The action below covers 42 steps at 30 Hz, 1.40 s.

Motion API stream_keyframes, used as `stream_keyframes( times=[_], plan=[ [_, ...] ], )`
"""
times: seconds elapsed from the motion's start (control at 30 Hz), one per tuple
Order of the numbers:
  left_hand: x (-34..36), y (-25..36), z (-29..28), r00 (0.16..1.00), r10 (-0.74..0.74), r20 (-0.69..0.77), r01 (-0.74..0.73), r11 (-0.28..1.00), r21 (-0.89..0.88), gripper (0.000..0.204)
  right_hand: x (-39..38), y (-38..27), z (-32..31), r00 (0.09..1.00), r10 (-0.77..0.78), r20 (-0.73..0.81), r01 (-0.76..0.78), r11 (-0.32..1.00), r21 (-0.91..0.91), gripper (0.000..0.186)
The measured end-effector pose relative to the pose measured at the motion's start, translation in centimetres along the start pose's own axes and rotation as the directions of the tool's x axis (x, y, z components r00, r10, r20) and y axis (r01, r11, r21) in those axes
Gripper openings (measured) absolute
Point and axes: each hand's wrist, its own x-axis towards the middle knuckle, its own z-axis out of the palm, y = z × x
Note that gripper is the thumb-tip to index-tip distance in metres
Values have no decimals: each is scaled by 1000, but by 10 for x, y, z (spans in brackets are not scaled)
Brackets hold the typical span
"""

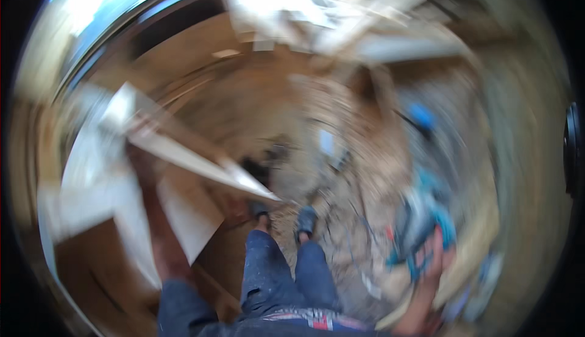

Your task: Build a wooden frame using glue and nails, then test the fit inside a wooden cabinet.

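The whole picture is smeared by motion. My left arm reaches forward on the left, and my left hand (141,128) closes on the end of a long white-edged board (201,163). The board slants down toward my feet; the fingers are only partly readable. On the right, my right hand (436,256) is wrapped around the handle of a teal and grey power tool (420,218). Its exact kind is too blurred to tell. The tool is apart from the board.
White and brown panels (91,209) stand at the left beside my arm. Litter and dust cover the floor (341,215) around my feet (306,220). A blue object (420,116) lies at the right, beyond the tool. Pale sheets and scraps (286,8) are heaped at the far side.
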Motion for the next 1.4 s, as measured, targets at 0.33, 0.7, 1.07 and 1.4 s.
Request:
stream_keyframes(
  times=[0.33, 0.7, 1.07, 1.4],
  plan=[
    [-43, 166, 83, 667, -745, -1, 605, 543, -583, 72, 74, -16, -102, 834, -292, -469, 212, 953, -216, 34],
    [-128, 223, 200, 820, -558, 125, 519, 635, -572, 76, 215, 83, -223, 667, -232, -708, 132, 972, -194, 54],
    [-250, 105, 339, 939, 41, -340, -302, 566, -767, 57, -4, -112, 57, 404, -552, 729, 783, 621, 36, 98],
    [-449, 261, 340, 825, 548, -140, -525, 834, 170, 66, -76, -99, 142, -228, -510, 829, 922, 161, 353, 69]
  ],
)
